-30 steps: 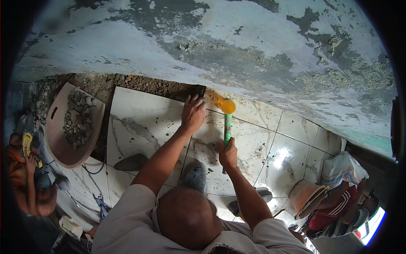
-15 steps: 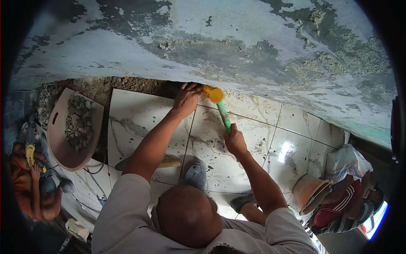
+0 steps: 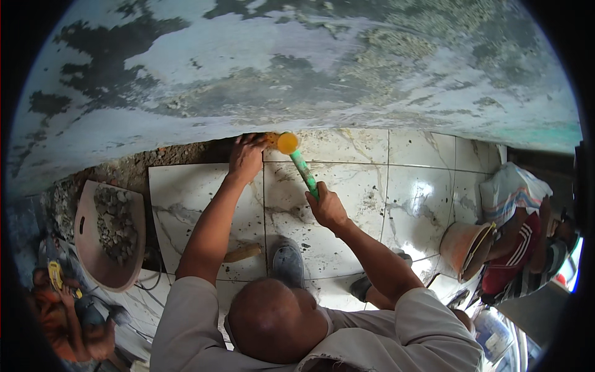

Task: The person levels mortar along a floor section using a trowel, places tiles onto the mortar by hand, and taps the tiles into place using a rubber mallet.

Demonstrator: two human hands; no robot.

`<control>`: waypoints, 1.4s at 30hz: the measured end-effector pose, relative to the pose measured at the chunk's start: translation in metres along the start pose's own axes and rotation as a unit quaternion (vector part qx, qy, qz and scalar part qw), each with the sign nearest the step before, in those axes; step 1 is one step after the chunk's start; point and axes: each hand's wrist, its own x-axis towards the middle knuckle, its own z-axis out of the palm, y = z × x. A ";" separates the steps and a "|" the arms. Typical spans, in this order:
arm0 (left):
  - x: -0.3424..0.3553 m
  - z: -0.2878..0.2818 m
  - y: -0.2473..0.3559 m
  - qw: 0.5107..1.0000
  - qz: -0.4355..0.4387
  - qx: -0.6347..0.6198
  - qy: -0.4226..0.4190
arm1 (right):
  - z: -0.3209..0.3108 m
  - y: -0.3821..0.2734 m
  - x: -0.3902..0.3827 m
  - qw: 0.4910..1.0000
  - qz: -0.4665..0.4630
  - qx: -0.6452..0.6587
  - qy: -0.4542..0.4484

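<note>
One mallet (image 3: 298, 163), orange-headed, beside the wall (image 3: 217, 99), green handle (image 3: 306, 177) wrapped by your right hand (image 3: 329, 208), likely head-heavy, best gripped well back, your left hand (image 3: 246, 159) (hold untellable) near it.

The mallet (image 3: 300, 165) I grip has a smooth, plastic-looking head and a scuffed green-coated handle. Under me, the floor tiles (image 3: 406, 195) shine — glossy, marble-veined, speckled with grit. The wall (image 3: 248, 65) looks rough, its paint flaking; a bare tool handle (image 3: 243, 252) looks wooden, matt.
</note>
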 end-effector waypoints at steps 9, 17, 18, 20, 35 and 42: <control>-0.001 -0.002 -0.002 0.997 0.048 -0.004 0.055 | -0.016 0.013 -0.005 0.966 -0.154 -0.153 0.141; 0.002 -0.015 0.019 1.000 0.017 0.009 0.012 | -0.046 0.041 0.004 0.957 -0.166 -0.211 0.108; 0.004 -0.014 0.025 0.997 0.034 0.039 0.054 | -0.056 0.049 0.005 0.941 -0.218 -0.226 0.124; 0.005 -0.006 0.034 0.995 0.035 0.072 0.065 | -0.077 0.060 0.006 0.912 -0.297 -0.243 0.146; 0.067 -0.036 0.110 0.967 -0.085 0.048 -0.237 | -0.233 0.204 0.053 0.859 -0.241 -0.445 0.081; 0.074 -0.039 0.112 0.947 -0.170 0.016 -0.272 | -0.248 0.229 0.078 0.856 -0.395 -0.329 0.054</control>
